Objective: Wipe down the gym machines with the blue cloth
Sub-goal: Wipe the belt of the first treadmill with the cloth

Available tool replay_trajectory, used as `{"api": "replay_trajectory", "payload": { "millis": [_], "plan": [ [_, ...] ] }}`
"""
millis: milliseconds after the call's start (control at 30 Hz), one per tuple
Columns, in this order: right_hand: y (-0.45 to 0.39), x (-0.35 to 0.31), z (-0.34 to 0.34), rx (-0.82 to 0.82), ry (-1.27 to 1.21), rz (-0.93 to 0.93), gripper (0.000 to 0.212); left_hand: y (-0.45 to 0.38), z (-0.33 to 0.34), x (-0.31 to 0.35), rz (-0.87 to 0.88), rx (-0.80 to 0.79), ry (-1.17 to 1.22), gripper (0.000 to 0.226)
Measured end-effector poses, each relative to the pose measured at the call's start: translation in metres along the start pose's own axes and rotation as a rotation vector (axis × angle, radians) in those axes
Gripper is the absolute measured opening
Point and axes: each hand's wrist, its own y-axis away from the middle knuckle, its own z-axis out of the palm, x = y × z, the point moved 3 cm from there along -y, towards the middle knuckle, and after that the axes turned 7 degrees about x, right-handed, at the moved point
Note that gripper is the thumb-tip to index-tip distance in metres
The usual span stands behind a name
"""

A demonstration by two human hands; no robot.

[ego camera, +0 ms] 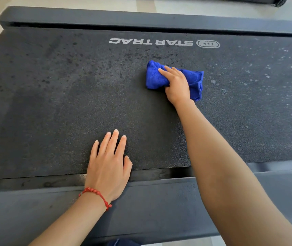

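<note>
The blue cloth [159,77] was a soft, nubby terry fabric, bunched into a loose roll, and it lay on the treadmill belt [53,103] right of centre, toward the far side. The right hand [176,86] pressed down on it, with the fingers extended over the top of the roll and the thumb tucked against its near edge. The left hand [108,162] lay flat, palm down, with the fingers spread slightly, on the near part of the belt, its heel over the near side rail [159,201]. A red beaded bracelet [95,193] circled the left wrist.

The belt was black with a fine pebbled grain. Darker blotches, possibly damp patches, covered its left and far-centre areas; pale specks dotted the right side. The side rails, near and far [141,18], were smooth, matte dark grey bars.

Pale flooring [70,2] showed beyond the far rail. A dark object with a small wheel [281,1] stood at the far right.

White lettering on the belt [151,41], upside down from this view, read "STAR TRAC", beside an oval emblem [208,44].
</note>
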Motion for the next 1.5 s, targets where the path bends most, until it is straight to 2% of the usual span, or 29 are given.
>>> {"api": "replay_trajectory", "payload": {
  "millis": [100,267,833,1033,1333,1500],
  "plan": [
    [0.001,-0.003,-0.001,0.011,-0.005,0.029,0.059,0.0,-0.001,0.0,-0.002,0.004,0.003,0.055],
    [0.026,-0.012,-0.012,-0.067,-0.015,-0.003,0.064,-0.001,-0.001,0.0,-0.004,0.01,0.02,0.055],
    [0.166,-0.04,-0.043,-0.102,-0.138,-0.046,0.07,-0.001,-0.001,0.001,0.005,0.009,0.066,0.058],
    [0.203,-0.043,-0.056,-0.153,-0.179,-0.078,0.073,-0.001,-0.001,0.002,0.009,0.018,0.07,0.049],
    [0.208,-0.043,-0.07,-0.223,-0.111,-0.112,0.08,0.001,0.001,0.0,0.016,0.034,0.075,0.045],
    [0.21,-0.033,-0.078,-0.208,-0.061,-0.055,0.084,0.002,0.006,0.008,0.039,0.027,0.116,0.045]
  ]
}}
